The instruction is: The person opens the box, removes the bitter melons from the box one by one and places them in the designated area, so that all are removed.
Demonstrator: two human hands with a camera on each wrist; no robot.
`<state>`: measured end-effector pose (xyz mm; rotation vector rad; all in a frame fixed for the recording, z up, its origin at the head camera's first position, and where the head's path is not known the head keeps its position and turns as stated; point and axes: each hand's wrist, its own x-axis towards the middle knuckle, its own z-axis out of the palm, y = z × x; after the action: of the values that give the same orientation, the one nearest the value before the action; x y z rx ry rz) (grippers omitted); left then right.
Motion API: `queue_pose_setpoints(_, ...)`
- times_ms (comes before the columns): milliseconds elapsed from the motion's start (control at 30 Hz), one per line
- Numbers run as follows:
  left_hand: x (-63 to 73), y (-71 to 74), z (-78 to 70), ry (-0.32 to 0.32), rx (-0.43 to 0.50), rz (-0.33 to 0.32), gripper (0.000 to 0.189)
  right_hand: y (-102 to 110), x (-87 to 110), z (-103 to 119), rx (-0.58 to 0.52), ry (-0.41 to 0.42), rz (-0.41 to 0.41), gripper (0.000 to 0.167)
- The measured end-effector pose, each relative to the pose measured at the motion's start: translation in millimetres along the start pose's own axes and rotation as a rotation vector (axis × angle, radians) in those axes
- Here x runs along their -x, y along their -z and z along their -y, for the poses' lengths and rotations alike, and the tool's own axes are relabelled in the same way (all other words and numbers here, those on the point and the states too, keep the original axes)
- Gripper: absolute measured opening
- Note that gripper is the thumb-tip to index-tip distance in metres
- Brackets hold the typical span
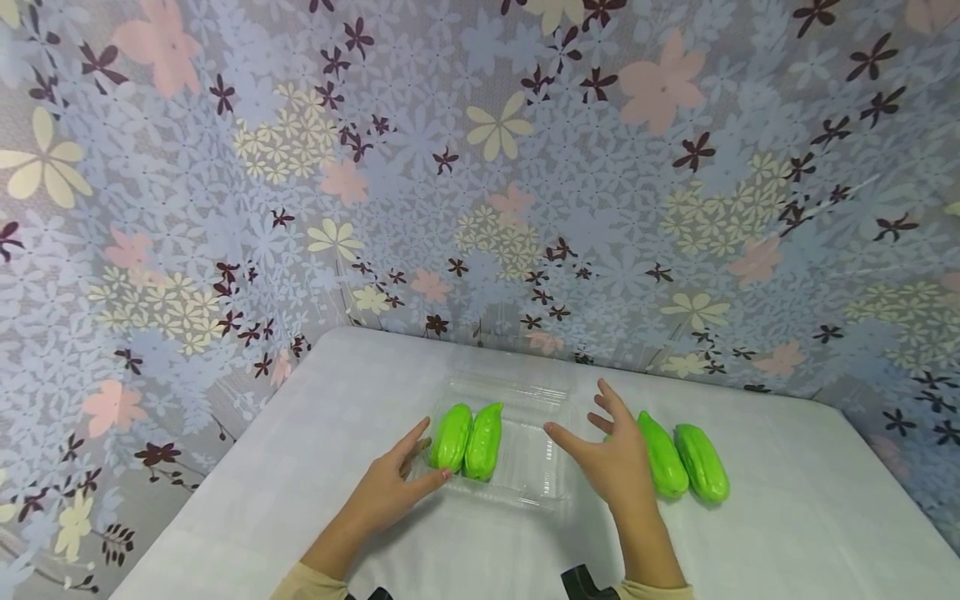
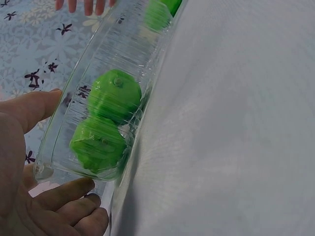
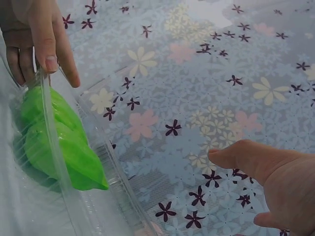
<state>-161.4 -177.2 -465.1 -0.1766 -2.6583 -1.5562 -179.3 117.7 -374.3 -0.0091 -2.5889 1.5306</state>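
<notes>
Two bright green, ridged gourd-like vegetables (image 1: 468, 442) lie side by side in the left half of a clear plastic container (image 1: 528, 497). My left hand (image 1: 392, 487) holds that container's near left corner, thumb at the front rim and fingers along the left side. Seen in the left wrist view, the thumb tip is right at the rim (image 2: 55, 115). My right hand (image 1: 611, 458) hovers by the container's right side with fingers spread and holds nothing. Just right of it, two more of these vegetables (image 1: 684, 458) lie on the table, one partly behind the hand.
A white cloth covers the table (image 1: 300, 417). Flower-patterned fabric (image 1: 480, 183) rises behind the table and along its sides. Dark straps (image 1: 585, 583) show at my wrists.
</notes>
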Motion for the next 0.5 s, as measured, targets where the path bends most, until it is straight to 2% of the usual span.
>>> queue_pose_setpoints(167, 0.9, 0.3, -0.5, 0.009, -0.002, -0.002, 0.086, -7, 0.7, -1, -0.017, 0.022, 0.013, 0.106)
queue_pose_setpoints(500, 1.8, 0.7, -1.8, 0.022, 0.0, -0.001, 0.085, -20, 2.3, -1, -0.037, 0.003, 0.062, 0.106)
